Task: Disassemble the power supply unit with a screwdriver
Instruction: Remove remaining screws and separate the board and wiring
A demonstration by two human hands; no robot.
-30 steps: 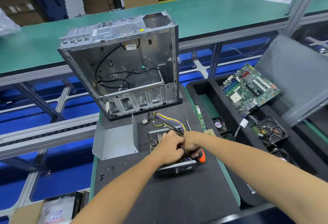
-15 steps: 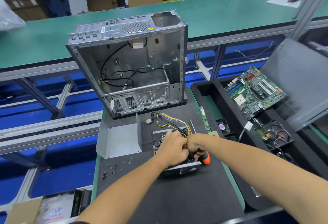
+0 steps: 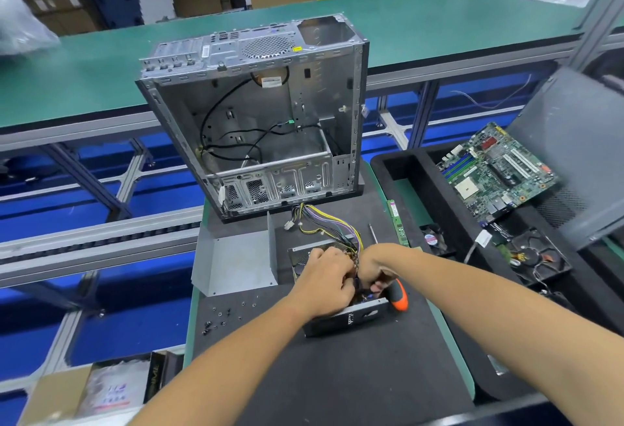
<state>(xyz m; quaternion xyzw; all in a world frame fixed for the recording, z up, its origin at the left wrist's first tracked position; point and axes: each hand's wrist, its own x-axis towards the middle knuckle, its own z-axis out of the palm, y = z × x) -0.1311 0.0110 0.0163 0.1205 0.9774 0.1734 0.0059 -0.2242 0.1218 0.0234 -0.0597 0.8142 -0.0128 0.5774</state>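
While the opened power supply unit [image 3: 341,310] lay just in front of the stripped computer case [image 3: 256,121], the left hand [image 3: 326,282] curled into its wiring, grip unclear, and the right hand [image 3: 374,268] gripped the orange-handled screwdriver [image 3: 398,297] beside it.

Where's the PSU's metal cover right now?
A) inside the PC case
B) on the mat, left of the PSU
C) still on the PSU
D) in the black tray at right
B: the grey metal cover lies on the black mat, left of the opened power supply unit, apart from the PC case.
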